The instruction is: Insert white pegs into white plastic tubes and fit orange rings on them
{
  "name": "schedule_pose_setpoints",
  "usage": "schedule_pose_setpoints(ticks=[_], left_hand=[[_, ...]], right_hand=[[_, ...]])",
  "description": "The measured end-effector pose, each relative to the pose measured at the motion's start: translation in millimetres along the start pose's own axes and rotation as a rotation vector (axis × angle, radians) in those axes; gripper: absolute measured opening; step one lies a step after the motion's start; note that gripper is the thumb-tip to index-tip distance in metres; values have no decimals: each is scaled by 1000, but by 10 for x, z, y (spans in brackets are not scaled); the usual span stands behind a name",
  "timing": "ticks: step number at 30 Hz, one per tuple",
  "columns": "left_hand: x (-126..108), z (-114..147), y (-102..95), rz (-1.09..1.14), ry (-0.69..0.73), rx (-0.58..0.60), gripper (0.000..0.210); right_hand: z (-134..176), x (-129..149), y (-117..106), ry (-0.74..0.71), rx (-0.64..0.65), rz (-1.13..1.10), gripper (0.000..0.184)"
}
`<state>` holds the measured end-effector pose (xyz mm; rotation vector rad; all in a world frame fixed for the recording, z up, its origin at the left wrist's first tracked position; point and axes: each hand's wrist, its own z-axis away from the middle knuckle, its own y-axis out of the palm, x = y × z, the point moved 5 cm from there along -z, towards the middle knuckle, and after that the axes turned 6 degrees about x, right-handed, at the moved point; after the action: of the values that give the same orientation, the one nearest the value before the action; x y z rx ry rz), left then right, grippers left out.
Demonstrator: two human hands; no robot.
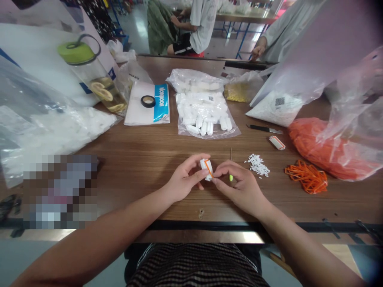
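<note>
My left hand pinches a small white plastic housing above the near middle of the table. An orange strip lies along the housing, and the fingertips of my right hand are closed at its lower end. Whether they hold the strip or a smaller part cannot be made out. Partly behind my right hand is a thin tool with a yellow-green end. Right of it sit a pile of tiny white pieces and a heap of orange strips. Another white housing with orange edging lies farther back.
Bagged white housings lie mid-table, beside a notebook bearing black tape. A bottle and a large bag stand left. Tweezers and a bag of orange strips are right. Other people sit beyond the table.
</note>
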<state>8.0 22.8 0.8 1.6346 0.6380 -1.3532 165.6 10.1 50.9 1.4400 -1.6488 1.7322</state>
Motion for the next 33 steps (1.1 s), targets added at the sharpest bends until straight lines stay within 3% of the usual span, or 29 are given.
schedule_pose_setpoints(ticks=[11, 27, 33], left_hand=[[-19, -10, 3, 21, -15, -42, 44], [6, 7, -7, 97, -93, 12, 51], [16, 5, 2, 142, -105, 44, 49]], right_hand=[[27, 58, 24, -99, -17, 90, 4], [31, -17, 14, -60, -61, 30, 7], [21, -135, 9, 150, -58, -126, 7]])
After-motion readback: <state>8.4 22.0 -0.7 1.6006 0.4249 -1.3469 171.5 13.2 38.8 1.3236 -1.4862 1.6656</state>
